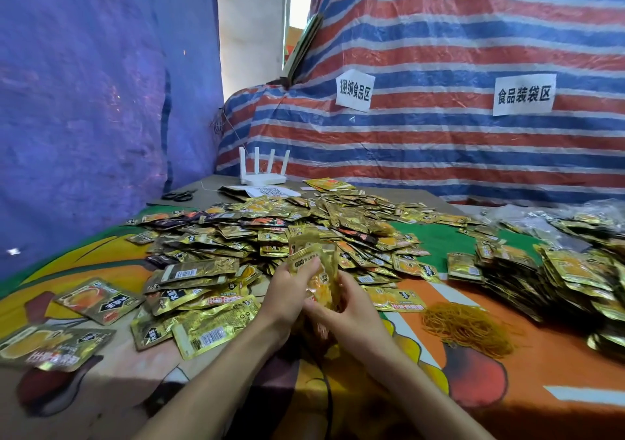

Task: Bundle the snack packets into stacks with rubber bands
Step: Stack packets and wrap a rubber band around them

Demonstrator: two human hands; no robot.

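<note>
Gripping a small stack [316, 265] with curled left hand [293, 292] and right hand [350, 309], seemingly unbanded. Probably done: piles [541, 270] at right. Remaining: big heap [257, 233].

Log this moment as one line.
left hand and right hand: hold packet stack | rubber bands: heaped at right | loose packets: piled ahead

The heap of snack packets [287, 233] lies mid-table [558, 389]. Just before the heap, the left hand [291, 291] and right hand [348, 307] grip a small stack [316, 270] between them. The rubber bands [468, 328] lie right of the heap and nearer, with stacked packets [548, 280] farther right. Behind the heap stand a router [263, 172] and paper sheets [267, 191], with scissors [179, 196] behind-left. Loose packets [98, 299] lie left of the heap and nearer.
</note>
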